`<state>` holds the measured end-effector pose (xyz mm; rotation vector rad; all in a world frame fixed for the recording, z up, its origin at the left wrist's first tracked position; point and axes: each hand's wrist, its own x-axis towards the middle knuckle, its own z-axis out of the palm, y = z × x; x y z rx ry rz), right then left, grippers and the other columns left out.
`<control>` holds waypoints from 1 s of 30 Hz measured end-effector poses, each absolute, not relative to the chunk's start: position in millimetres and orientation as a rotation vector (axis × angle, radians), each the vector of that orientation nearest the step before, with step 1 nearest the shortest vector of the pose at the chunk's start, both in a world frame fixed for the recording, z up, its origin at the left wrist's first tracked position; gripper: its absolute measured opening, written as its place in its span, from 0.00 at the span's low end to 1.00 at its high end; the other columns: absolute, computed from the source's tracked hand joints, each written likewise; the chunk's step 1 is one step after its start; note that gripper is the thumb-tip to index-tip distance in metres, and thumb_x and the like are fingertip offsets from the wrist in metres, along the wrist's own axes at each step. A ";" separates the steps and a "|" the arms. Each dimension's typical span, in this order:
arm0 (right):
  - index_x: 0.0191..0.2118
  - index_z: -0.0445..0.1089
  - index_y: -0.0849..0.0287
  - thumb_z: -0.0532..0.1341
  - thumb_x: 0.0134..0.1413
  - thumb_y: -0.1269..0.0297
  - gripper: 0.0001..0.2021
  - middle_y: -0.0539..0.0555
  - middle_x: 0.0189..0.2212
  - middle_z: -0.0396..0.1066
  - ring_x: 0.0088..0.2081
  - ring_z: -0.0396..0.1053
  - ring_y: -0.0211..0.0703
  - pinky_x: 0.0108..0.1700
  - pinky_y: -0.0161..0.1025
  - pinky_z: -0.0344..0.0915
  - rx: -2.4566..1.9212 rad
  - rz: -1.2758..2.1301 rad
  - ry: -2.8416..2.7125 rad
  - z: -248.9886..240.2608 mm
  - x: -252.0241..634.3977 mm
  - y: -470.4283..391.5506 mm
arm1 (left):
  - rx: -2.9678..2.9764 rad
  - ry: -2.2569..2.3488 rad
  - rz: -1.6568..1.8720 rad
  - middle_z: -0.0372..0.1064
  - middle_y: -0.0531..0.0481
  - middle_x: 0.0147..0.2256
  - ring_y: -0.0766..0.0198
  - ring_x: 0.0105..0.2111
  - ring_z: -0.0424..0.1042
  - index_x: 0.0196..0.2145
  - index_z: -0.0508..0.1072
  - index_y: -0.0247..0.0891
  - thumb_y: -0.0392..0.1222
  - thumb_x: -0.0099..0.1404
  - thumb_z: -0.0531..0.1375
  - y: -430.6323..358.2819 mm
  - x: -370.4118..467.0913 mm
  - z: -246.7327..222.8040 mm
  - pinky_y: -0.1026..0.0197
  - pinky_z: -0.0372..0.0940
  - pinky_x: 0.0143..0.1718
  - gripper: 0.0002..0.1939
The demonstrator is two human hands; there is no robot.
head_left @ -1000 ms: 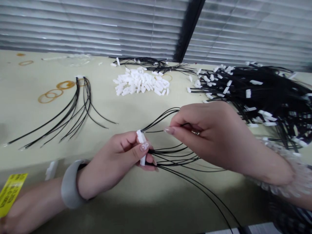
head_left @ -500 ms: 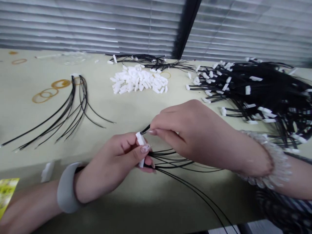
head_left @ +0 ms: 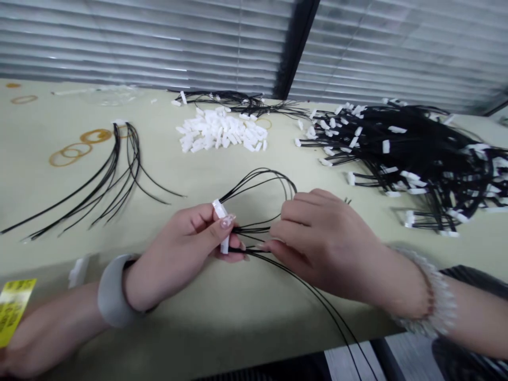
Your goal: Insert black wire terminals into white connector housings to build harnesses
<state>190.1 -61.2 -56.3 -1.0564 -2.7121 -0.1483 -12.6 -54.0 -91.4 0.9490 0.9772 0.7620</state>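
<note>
My left hand (head_left: 198, 235) pinches a white plastic connector housing (head_left: 220, 210) between thumb and fingers, holding it tilted just above the table. Black wires (head_left: 254, 229) run out of its right side. Some of them arch up in a loop, while two long ones trail down past the table's front edge. My right hand (head_left: 317, 243) is closed round the wires a short way right of the connector, thumb and fingertips drawn together. Its fingers partly hide the wires, and a few wire ends stick out behind the knuckles.
A finished-looking black wire harness (head_left: 133, 153) lies at left beside several rubber bands (head_left: 71, 152). White connector housings (head_left: 222, 129) are heaped at the back middle. A large pile of wired connectors (head_left: 428, 148) fills the right. A yellow label (head_left: 16, 309) is near my left forearm.
My right hand has moved down and slightly right, from near the connector's upper end to round the wires. The upper wires now bow out in a loop. The left hand keeps its pinch.
</note>
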 end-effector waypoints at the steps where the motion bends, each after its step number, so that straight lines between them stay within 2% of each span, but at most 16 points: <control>1: 0.22 0.64 0.59 0.54 0.53 0.69 0.10 0.49 0.22 0.59 0.26 0.52 0.37 0.30 0.38 0.48 -1.075 -0.157 -2.740 -57.9 190.5 -63.0 | 0.956 0.981 0.760 0.69 0.53 0.22 0.68 0.24 0.72 0.27 0.70 0.35 0.45 0.57 0.62 -54.1 -12.6 -91.4 0.63 0.71 0.32 0.10; 3: 0.22 0.63 0.59 0.54 0.49 0.73 0.08 0.49 0.21 0.59 0.24 0.51 0.36 0.28 0.38 0.46 -1.100 -0.240 -2.777 -56.9 189.8 -66.6 | 0.970 0.994 0.762 0.70 0.53 0.22 0.68 0.24 0.72 0.27 0.70 0.35 0.45 0.57 0.62 -54.4 -12.6 -91.7 0.64 0.71 0.32 0.10; 6: 0.20 0.61 0.60 0.54 0.45 0.77 0.08 0.50 0.19 0.59 0.22 0.49 0.36 0.26 0.37 0.42 -1.177 -0.564 -2.751 -47.9 190.6 -72.6 | 0.968 0.989 0.773 0.70 0.53 0.22 0.68 0.24 0.72 0.27 0.70 0.34 0.45 0.57 0.62 -55.0 -12.8 -92.6 0.63 0.71 0.32 0.10; 10: 0.20 0.59 0.60 0.52 0.45 0.79 0.10 0.49 0.13 0.52 0.17 0.44 0.33 0.23 0.36 0.37 -1.372 -0.974 -2.588 -34.3 206.8 -75.5 | 0.927 0.986 0.800 0.69 0.53 0.22 0.68 0.24 0.72 0.26 0.69 0.35 0.45 0.58 0.61 -55.2 -13.1 -93.6 0.63 0.71 0.32 0.10; 11: 0.21 0.60 0.60 0.52 0.47 0.77 0.09 0.49 0.13 0.52 0.17 0.44 0.33 0.22 0.36 0.37 -1.427 -1.014 -2.510 -31.3 212.8 -74.7 | 0.921 0.989 0.803 0.69 0.53 0.22 0.68 0.24 0.72 0.26 0.69 0.35 0.45 0.58 0.61 -55.1 -13.1 -93.6 0.63 0.71 0.32 0.10; 13: 0.27 0.66 0.61 0.53 0.52 0.72 0.07 0.53 0.17 0.61 0.19 0.54 0.37 0.22 0.37 0.44 -1.500 -1.004 -2.324 -24.8 222.4 -72.6 | 0.923 0.988 0.803 0.70 0.53 0.22 0.67 0.25 0.72 0.26 0.69 0.35 0.45 0.58 0.61 -54.7 -12.7 -93.6 0.63 0.71 0.32 0.10; 15: 0.38 0.69 0.61 0.55 0.54 0.68 0.08 0.58 0.29 0.70 0.30 0.65 0.44 0.29 0.40 0.56 -1.488 -0.759 -2.160 -17.1 224.2 -71.1 | 0.931 0.983 0.801 0.70 0.53 0.22 0.66 0.25 0.72 0.27 0.69 0.35 0.45 0.58 0.61 -54.2 -12.2 -93.6 0.62 0.71 0.32 0.10; 16: 0.43 0.68 0.59 0.55 0.54 0.67 0.11 0.58 0.37 0.70 0.37 0.67 0.47 0.35 0.42 0.60 -1.455 -0.533 -2.087 -12.8 221.3 -70.8 | 0.935 0.981 0.799 0.70 0.53 0.22 0.66 0.25 0.72 0.27 0.69 0.35 0.45 0.58 0.61 -54.0 -12.0 -93.8 0.62 0.71 0.32 0.10; 17: 0.46 0.67 0.56 0.55 0.56 0.66 0.12 0.57 0.43 0.68 0.43 0.66 0.47 0.41 0.42 0.62 -1.390 -0.284 -1.991 -8.3 216.2 -70.4 | 0.936 0.978 0.796 0.70 0.53 0.22 0.66 0.25 0.72 0.26 0.69 0.35 0.45 0.58 0.61 -53.8 -11.8 -94.0 0.62 0.71 0.32 0.10; 19: 0.47 0.66 0.49 0.53 0.58 0.63 0.12 0.52 0.50 0.62 0.50 0.63 0.44 0.47 0.41 0.62 -1.207 0.161 -1.800 0.5 201.8 -68.7 | 0.942 0.977 0.793 0.70 0.53 0.22 0.67 0.25 0.72 0.26 0.69 0.35 0.44 0.59 0.60 -53.5 -12.1 -94.7 0.63 0.71 0.31 0.10; 21: 0.45 0.66 0.46 0.52 0.59 0.62 0.11 0.48 0.51 0.58 0.48 0.63 0.39 0.43 0.36 0.65 -1.037 0.329 -1.716 7.8 187.6 -64.3 | 0.947 0.971 0.805 0.70 0.53 0.23 0.67 0.25 0.72 0.27 0.69 0.35 0.44 0.59 0.60 -53.7 -13.0 -95.3 0.64 0.71 0.30 0.09; 22: 0.43 0.67 0.45 0.52 0.59 0.63 0.10 0.47 0.51 0.57 0.44 0.64 0.37 0.38 0.34 0.65 -0.988 0.340 -1.737 10.4 182.3 -61.2 | 0.935 0.962 0.820 0.70 0.53 0.23 0.68 0.25 0.72 0.27 0.70 0.35 0.44 0.59 0.60 -53.8 -13.4 -95.4 0.65 0.71 0.30 0.09; 24: 0.39 0.69 0.48 0.56 0.56 0.67 0.08 0.48 0.45 0.63 0.34 0.66 0.33 0.30 0.32 0.64 -0.988 0.331 -1.895 12.9 176.6 -54.8 | 0.867 0.931 0.871 0.69 0.54 0.22 0.69 0.25 0.71 0.27 0.70 0.35 0.43 0.59 0.60 -53.8 -13.9 -94.9 0.65 0.71 0.30 0.08; 26: 0.32 0.70 0.53 0.59 0.53 0.69 0.04 0.48 0.33 0.69 0.27 0.65 0.33 0.25 0.32 0.62 -1.081 0.395 -2.095 11.4 177.5 -51.0 | 0.768 0.906 0.937 0.67 0.55 0.22 0.71 0.24 0.70 0.27 0.69 0.35 0.41 0.59 0.60 -53.3 -13.3 -93.3 0.66 0.70 0.30 0.07; 28: 0.27 0.70 0.54 0.60 0.52 0.66 0.05 0.47 0.21 0.67 0.23 0.65 0.34 0.21 0.31 0.61 -1.183 0.575 -2.200 7.3 183.4 -52.1 | 0.703 0.918 0.997 0.66 0.56 0.22 0.71 0.25 0.69 0.27 0.68 0.35 0.39 0.60 0.60 -52.3 -11.8 -91.1 0.66 0.70 0.30 0.06; 30: 0.29 0.69 0.52 0.57 0.55 0.62 0.06 0.45 0.17 0.64 0.21 0.65 0.33 0.19 0.31 0.59 -1.252 0.601 -2.182 2.6 191.1 -57.7 | 0.695 0.958 1.029 0.67 0.55 0.23 0.70 0.26 0.69 0.28 0.68 0.35 0.39 0.60 0.60 -51.3 -10.0 -88.8 0.66 0.70 0.31 0.06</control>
